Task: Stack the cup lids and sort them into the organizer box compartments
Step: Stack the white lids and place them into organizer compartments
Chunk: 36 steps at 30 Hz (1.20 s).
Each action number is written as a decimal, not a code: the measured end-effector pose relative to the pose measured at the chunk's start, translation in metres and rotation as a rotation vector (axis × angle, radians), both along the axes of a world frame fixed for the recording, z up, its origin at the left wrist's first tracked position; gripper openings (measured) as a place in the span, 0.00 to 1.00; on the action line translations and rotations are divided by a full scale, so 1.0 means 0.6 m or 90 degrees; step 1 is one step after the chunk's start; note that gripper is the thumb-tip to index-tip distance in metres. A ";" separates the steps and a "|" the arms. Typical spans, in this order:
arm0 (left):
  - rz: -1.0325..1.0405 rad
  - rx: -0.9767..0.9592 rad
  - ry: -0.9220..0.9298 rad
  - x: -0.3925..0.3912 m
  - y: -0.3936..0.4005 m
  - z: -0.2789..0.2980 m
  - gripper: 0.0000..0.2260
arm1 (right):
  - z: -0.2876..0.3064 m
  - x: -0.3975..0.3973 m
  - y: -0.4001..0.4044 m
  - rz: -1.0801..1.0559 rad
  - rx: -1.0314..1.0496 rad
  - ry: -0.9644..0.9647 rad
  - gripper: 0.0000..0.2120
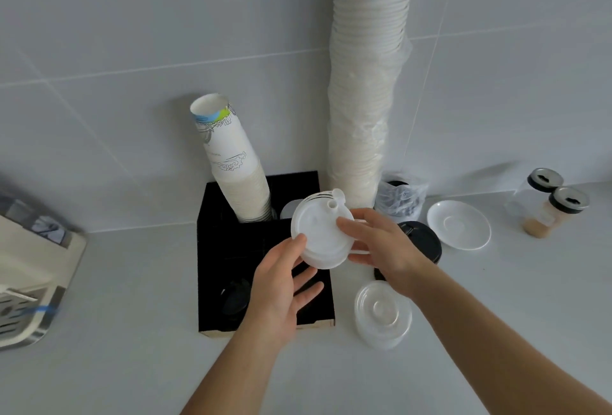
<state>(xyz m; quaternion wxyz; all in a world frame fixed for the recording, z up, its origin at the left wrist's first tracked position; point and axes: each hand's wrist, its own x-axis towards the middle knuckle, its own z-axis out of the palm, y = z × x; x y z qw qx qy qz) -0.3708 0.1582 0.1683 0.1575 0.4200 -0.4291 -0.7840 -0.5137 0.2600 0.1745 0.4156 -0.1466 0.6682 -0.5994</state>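
Note:
A stack of white cup lids [318,232] with a flip spout on top hangs tilted above the black organizer box [212,249]. My left hand [281,285] grips the stack's near-left edge and my right hand [381,246] grips its right edge. A black lid [233,298] lies in the box's front left compartment. A stack of clear lids [382,315] sits on the counter right of the box. Black lids [425,242] lie behind my right hand, partly hidden.
Printed paper cups [238,166] lean out of the box's back compartment. A tall stack of white cups [367,83] stands against the tiled wall. A bagged bundle of black lids [400,198], a white saucer [458,224], two jars [546,206] and a machine [29,265] are nearby.

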 end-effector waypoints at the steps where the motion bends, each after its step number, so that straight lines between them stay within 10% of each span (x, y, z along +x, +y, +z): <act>1: 0.004 0.000 0.001 -0.004 -0.009 0.001 0.15 | 0.001 -0.002 -0.010 -0.002 -0.007 -0.005 0.17; 24: 0.141 0.076 0.039 -0.138 -0.142 -0.013 0.07 | -0.021 -0.085 -0.183 0.016 0.044 0.180 0.07; 36: 0.166 0.167 0.039 -0.160 -0.156 -0.033 0.22 | -0.032 -0.078 -0.206 0.015 0.141 0.395 0.14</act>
